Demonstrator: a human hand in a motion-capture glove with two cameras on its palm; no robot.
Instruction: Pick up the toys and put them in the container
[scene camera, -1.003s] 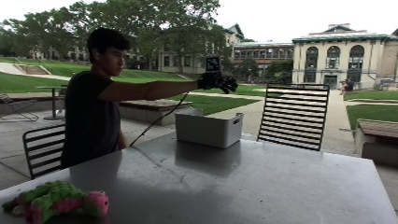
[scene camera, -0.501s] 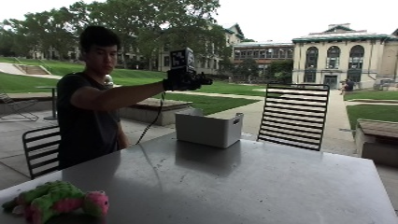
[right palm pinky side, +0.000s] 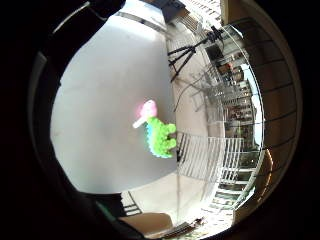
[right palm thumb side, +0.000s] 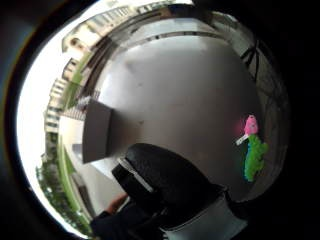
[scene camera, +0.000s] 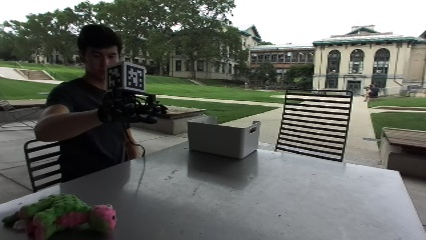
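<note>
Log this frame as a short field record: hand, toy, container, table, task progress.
hand: gloved right hand raised in the air above the table's far edge, holding nothing, fingers loosely curled
toy: green and pink plush toy lying on the table's near corner, apart from the hand
container: white bin standing upright at the far side
table: grey table
task progress: the toy seen here is not yet picked up

A green and pink plush toy (scene camera: 60, 215) lies at the table's near corner; the grey open-topped container (scene camera: 223, 137) stands upright, well apart.
</note>
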